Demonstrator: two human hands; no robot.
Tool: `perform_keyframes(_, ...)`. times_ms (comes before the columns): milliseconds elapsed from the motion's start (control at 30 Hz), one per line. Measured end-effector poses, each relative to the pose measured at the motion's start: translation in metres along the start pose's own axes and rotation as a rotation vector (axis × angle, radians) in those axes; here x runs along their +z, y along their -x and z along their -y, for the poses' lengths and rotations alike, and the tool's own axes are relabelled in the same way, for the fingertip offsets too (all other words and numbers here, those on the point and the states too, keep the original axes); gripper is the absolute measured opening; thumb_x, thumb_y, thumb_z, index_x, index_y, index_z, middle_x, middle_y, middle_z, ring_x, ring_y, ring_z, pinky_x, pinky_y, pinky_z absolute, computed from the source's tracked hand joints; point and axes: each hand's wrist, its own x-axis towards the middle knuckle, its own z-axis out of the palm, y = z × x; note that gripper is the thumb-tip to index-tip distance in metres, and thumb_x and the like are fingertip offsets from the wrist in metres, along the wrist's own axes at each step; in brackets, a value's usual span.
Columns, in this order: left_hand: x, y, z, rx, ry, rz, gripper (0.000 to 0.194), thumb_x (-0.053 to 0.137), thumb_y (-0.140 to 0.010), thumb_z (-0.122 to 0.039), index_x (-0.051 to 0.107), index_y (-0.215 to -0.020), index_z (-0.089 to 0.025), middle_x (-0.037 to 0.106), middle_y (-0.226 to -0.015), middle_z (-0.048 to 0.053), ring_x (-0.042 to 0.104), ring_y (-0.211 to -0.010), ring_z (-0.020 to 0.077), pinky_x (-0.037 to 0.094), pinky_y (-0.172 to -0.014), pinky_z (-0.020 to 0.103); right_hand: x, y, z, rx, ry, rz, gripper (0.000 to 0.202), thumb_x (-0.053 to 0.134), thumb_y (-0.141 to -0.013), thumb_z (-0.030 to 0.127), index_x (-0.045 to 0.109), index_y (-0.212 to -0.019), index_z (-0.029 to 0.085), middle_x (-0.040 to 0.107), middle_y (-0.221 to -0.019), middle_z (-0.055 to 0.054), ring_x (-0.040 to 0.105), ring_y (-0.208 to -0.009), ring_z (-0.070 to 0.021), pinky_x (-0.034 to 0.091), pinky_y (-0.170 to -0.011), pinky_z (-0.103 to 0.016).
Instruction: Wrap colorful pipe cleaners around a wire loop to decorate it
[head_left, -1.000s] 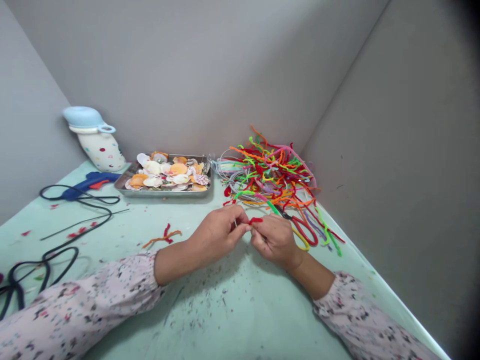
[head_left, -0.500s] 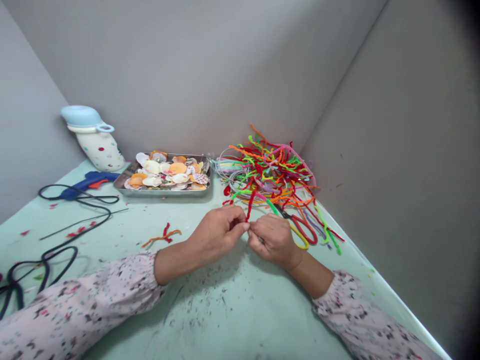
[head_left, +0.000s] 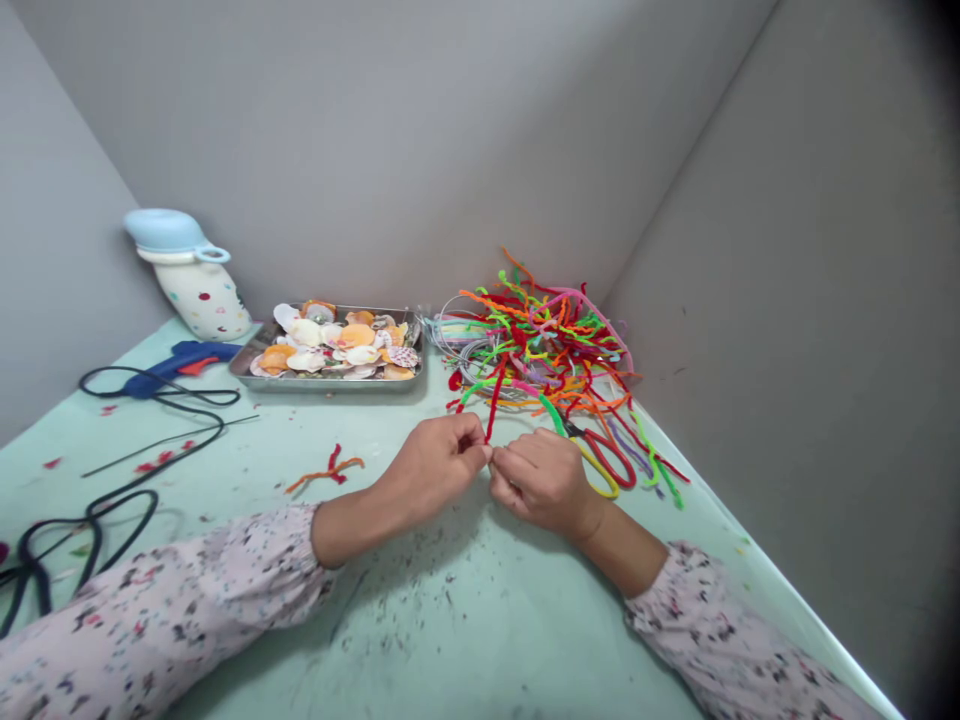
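Above the middle of the table, my left hand (head_left: 437,462) pinches the lower end of a fuzzy red stem (head_left: 494,402), which rises between the hands. My right hand (head_left: 546,482) is closed, its fingertips meeting those of my left; what lies between its fingers is hidden. Behind the hands a green and pink stem (head_left: 553,413) arches, its link to the red one unclear. Scissors (head_left: 619,459) with red and yellow handles lie just beyond my right hand, partly covered by it.
A tangled pile of coloured stems (head_left: 555,330) lies at the back right. Shells fill a metal tray (head_left: 337,397). At left are a bottle (head_left: 196,290), a blue glue gun (head_left: 169,367), a black cord (head_left: 94,515) and a small orange-red twist (head_left: 330,470).
Both hands have shifted very slightly left, still together. The red stem's lower end moved left with them, so it leans more.
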Motion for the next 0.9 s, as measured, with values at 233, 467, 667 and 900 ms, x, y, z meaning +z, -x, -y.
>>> perform_keyframes(233,0.003,-0.001,0.004,-0.037,0.006,-0.015,0.012,0.049,-0.074,-0.02,0.047,-0.062,-0.016,0.044,-0.056,-0.005,0.039,-0.058,0.0106,0.028,-0.053,0.022,0.0,-0.001,0.002,-0.012,0.016,-0.002,0.02,0.052,-0.081,0.019,0.053,-0.062,0.019,0.045,-0.052,0.002,0.039,-0.054,-0.0125,0.025,-0.057,-0.031)
perform_keyframes(467,0.001,0.002,-0.005,0.029,-0.016,-0.052,0.021,0.044,-0.084,-0.028,0.05,-0.068,-0.016,0.049,-0.06,-0.003,0.044,-0.059,0.0115,0.032,-0.054,0.022,0.003,-0.002,0.002,0.139,-0.126,-0.042,0.02,0.05,-0.081,0.017,0.054,-0.062,0.019,0.046,-0.051,0.002,0.041,-0.052,-0.0116,0.029,-0.058,-0.028)
perform_keyframes(667,0.006,0.011,-0.004,0.166,-0.171,-0.166,0.018,0.039,-0.09,-0.026,0.052,-0.098,-0.018,0.057,-0.074,0.0,0.05,-0.061,0.012,0.035,-0.055,0.023,0.004,0.0,0.0,0.243,-0.207,-0.034,0.018,0.049,-0.082,0.017,0.058,-0.066,0.018,0.051,-0.055,0.001,0.044,-0.055,-0.0121,0.033,-0.06,-0.027)
perform_keyframes(900,0.013,0.011,0.012,0.362,-0.321,-0.212,0.018,0.044,-0.085,-0.014,0.051,-0.101,-0.018,0.057,-0.097,0.005,0.055,-0.073,0.0124,0.041,-0.061,0.023,0.006,0.001,-0.003,0.297,-0.253,-0.051,0.017,0.049,-0.082,0.017,0.06,-0.068,0.017,0.052,-0.056,0.001,0.045,-0.055,-0.0122,0.036,-0.061,-0.026)
